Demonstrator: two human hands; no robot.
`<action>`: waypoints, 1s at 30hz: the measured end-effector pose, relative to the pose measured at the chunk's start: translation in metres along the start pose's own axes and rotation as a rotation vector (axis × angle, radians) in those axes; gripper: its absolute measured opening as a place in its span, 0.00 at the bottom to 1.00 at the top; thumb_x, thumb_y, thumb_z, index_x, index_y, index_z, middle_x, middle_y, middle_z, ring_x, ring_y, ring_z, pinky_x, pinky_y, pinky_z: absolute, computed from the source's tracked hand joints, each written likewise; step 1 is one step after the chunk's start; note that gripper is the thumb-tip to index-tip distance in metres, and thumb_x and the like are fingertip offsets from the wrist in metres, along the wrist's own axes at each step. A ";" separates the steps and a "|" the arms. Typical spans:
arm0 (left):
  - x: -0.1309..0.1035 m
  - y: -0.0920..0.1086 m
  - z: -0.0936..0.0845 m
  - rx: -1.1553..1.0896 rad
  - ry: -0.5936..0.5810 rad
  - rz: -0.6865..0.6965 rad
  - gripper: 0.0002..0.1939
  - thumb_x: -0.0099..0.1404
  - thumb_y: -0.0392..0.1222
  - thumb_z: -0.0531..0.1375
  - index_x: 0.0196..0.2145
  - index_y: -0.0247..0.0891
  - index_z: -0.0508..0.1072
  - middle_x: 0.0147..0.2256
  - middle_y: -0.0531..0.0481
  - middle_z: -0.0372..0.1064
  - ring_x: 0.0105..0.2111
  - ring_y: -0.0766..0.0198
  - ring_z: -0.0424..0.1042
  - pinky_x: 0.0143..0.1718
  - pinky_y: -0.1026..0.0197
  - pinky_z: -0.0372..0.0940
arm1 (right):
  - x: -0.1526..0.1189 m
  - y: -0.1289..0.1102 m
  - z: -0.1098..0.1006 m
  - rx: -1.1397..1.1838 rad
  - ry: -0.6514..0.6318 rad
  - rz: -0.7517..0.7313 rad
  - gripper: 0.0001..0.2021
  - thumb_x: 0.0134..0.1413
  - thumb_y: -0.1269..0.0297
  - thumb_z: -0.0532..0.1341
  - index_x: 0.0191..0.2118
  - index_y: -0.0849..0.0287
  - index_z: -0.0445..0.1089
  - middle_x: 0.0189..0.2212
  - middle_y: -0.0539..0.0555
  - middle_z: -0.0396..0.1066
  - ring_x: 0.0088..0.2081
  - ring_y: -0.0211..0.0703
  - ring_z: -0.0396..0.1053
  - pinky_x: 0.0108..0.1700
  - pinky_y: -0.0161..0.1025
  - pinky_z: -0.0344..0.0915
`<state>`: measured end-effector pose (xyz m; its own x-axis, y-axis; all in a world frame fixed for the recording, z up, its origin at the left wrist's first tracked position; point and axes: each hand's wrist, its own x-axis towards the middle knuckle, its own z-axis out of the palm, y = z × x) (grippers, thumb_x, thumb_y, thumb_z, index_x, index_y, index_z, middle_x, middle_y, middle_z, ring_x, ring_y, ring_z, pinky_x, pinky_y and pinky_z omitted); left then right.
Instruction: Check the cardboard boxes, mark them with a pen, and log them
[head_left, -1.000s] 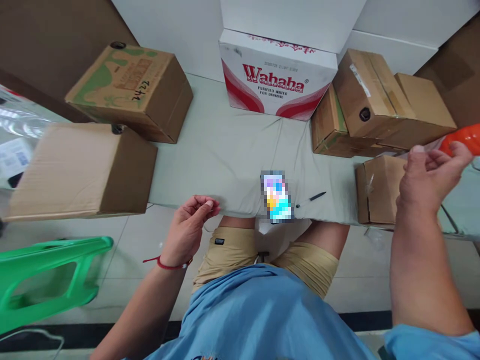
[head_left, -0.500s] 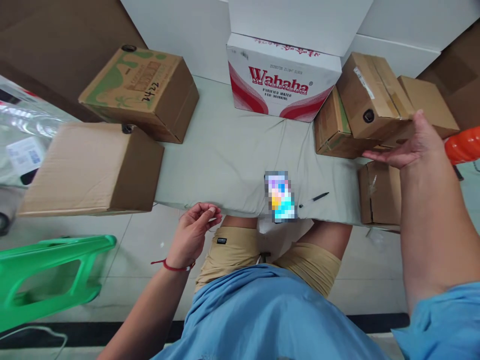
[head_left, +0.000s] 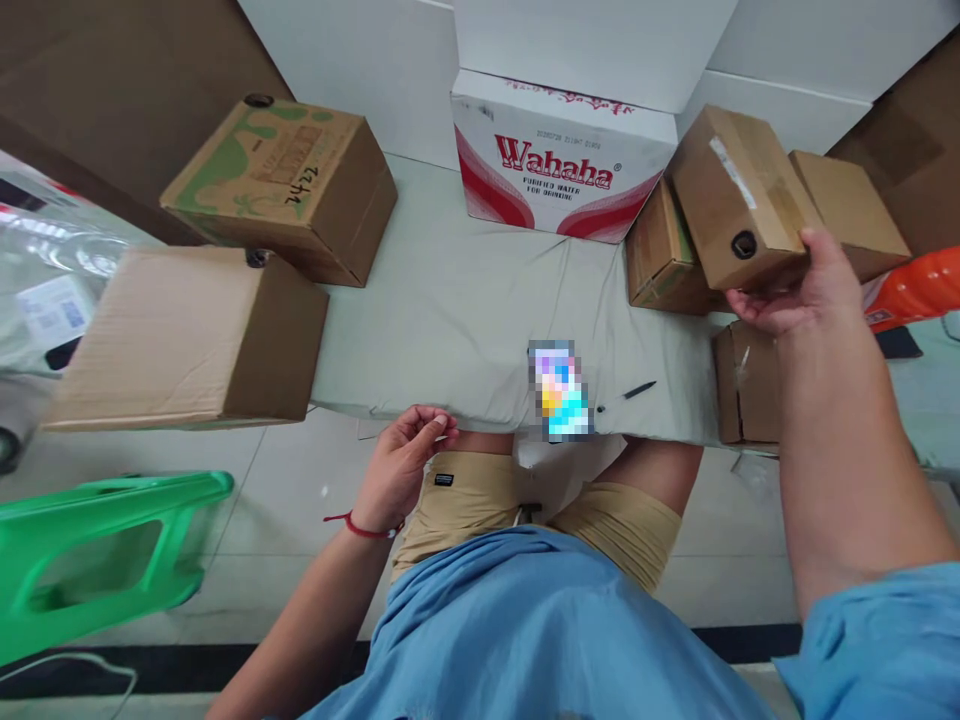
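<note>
Seven cardboard boxes can be counted: one white-and-red box [head_left: 566, 165] and six brown boxes. Of the brown ones, two are seen on the left side, namely one printed box [head_left: 277, 165] and one plain box [head_left: 150, 335]. Four are seen on the right side: one white-strip box [head_left: 731, 185], one low box [head_left: 658, 250], one rear box [head_left: 851, 200] and one small box [head_left: 754, 385]. Three black round spots [head_left: 743, 244] are found on the boxes. One phone [head_left: 559, 390] and one pen [head_left: 630, 394] are counted on the desk [head_left: 420, 330]. Two hands are shown, one left hand [head_left: 409, 445] and one right hand [head_left: 814, 290]. One red bracelet [head_left: 367, 531], one green stool [head_left: 161, 545] and one orange ribbed object [head_left: 926, 285] are counted too.
</note>
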<state>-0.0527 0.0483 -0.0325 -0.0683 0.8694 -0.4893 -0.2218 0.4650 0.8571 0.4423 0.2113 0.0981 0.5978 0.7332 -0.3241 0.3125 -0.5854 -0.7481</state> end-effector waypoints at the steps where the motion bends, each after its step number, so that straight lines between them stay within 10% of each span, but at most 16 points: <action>1: 0.000 -0.001 0.001 -0.007 -0.002 0.000 0.26 0.49 0.58 0.80 0.34 0.37 0.77 0.34 0.50 0.78 0.34 0.64 0.76 0.40 0.60 0.72 | -0.016 0.006 0.000 0.048 0.049 0.013 0.35 0.78 0.63 0.34 0.81 0.76 0.43 0.62 0.80 0.71 0.42 0.42 0.81 0.35 0.46 0.70; 6: 0.004 0.000 0.007 -0.021 -0.031 0.002 0.29 0.50 0.63 0.80 0.34 0.38 0.78 0.35 0.50 0.78 0.34 0.64 0.76 0.39 0.60 0.72 | -0.123 0.067 0.036 0.850 0.157 -0.144 0.32 0.75 0.51 0.44 0.76 0.56 0.63 0.63 0.69 0.73 0.44 0.51 0.82 0.35 0.48 0.76; 9: -0.002 0.004 0.016 -0.037 -0.108 0.001 0.33 0.55 0.70 0.77 0.41 0.39 0.79 0.40 0.45 0.81 0.40 0.57 0.80 0.44 0.55 0.75 | -0.195 0.101 0.093 0.879 0.059 -0.168 0.34 0.58 0.44 0.67 0.68 0.48 0.70 0.64 0.61 0.73 0.52 0.58 0.80 0.35 0.47 0.78; 14: -0.032 0.007 0.034 -0.136 -0.260 0.021 0.47 0.53 0.76 0.76 0.60 0.44 0.75 0.54 0.40 0.81 0.56 0.45 0.80 0.52 0.49 0.76 | -0.269 0.112 0.187 0.609 -0.142 -0.272 0.38 0.62 0.36 0.67 0.69 0.52 0.63 0.62 0.63 0.76 0.59 0.57 0.77 0.56 0.55 0.80; 20: -0.053 0.002 0.031 -0.146 -0.046 0.023 0.34 0.56 0.55 0.79 0.55 0.46 0.74 0.57 0.45 0.80 0.57 0.46 0.79 0.55 0.50 0.76 | -0.290 0.115 0.206 0.405 -0.397 -0.460 0.42 0.67 0.38 0.65 0.76 0.52 0.52 0.66 0.65 0.69 0.60 0.55 0.76 0.56 0.52 0.80; 26: -0.039 0.003 -0.008 -0.172 0.120 0.115 0.31 0.52 0.49 0.78 0.52 0.44 0.76 0.51 0.48 0.81 0.49 0.53 0.80 0.47 0.57 0.76 | -0.258 0.140 0.197 -0.203 0.105 -0.735 0.46 0.72 0.35 0.58 0.79 0.63 0.48 0.69 0.77 0.61 0.71 0.72 0.60 0.70 0.72 0.61; 30: -0.038 0.001 -0.020 -0.156 0.117 0.101 0.29 0.52 0.48 0.77 0.50 0.45 0.76 0.52 0.49 0.79 0.47 0.56 0.78 0.44 0.60 0.74 | -0.242 0.149 0.211 -0.535 0.050 -0.702 0.48 0.71 0.39 0.60 0.80 0.67 0.44 0.67 0.79 0.63 0.67 0.77 0.60 0.66 0.75 0.61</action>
<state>-0.0697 0.0126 -0.0159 -0.2079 0.8806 -0.4258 -0.3551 0.3376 0.8717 0.1881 0.0196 -0.0573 0.1656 0.9757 0.1435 0.9160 -0.0983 -0.3891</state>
